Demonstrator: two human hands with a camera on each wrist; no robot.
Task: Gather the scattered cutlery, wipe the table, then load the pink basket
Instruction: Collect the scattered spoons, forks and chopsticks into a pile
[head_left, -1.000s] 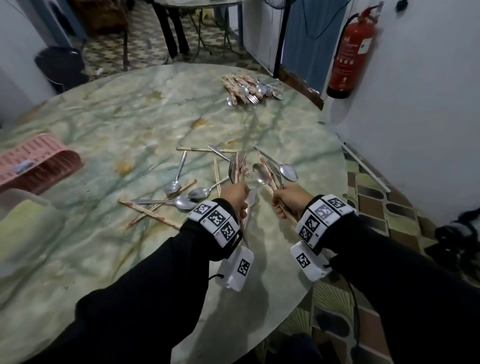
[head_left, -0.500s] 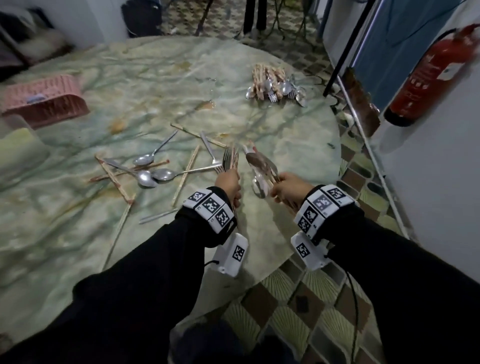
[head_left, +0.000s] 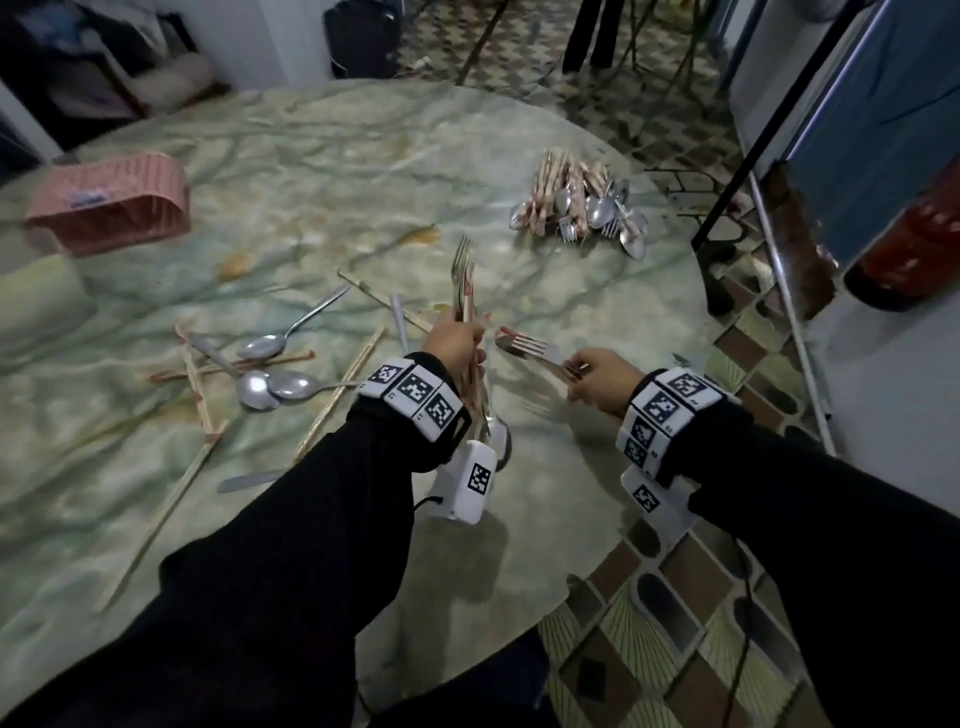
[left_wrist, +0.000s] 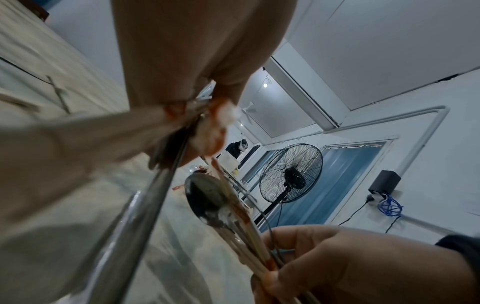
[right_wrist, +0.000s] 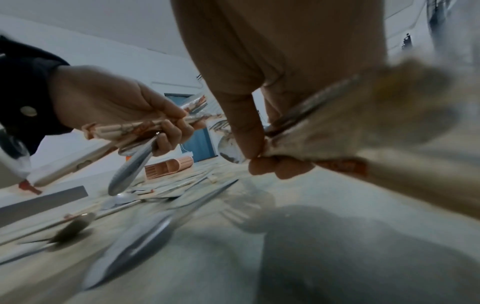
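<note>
Gripping upright forks and chopsticks (head_left: 464, 291), the left hand (head_left: 453, 344) faces the right hand (head_left: 602, 378), whose fingers (right_wrist: 259, 164) pinch another cutlery bundle (head_left: 530, 349); three spoons (head_left: 280, 382) lie on the tabletop (head_left: 322, 208).

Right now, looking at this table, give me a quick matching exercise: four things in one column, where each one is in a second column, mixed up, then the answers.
Things
1. pink basket
2. gathered cutlery pile
3. upright bundle of forks and chopsticks
4. three loose spoons

Places
A. gripped in the left hand
B. lying on the table among scattered chopsticks, left of the hands
C. far left of the table, on its side
D. far right of the table, near the edge

Pairs: 1-C, 2-D, 3-A, 4-B
</note>
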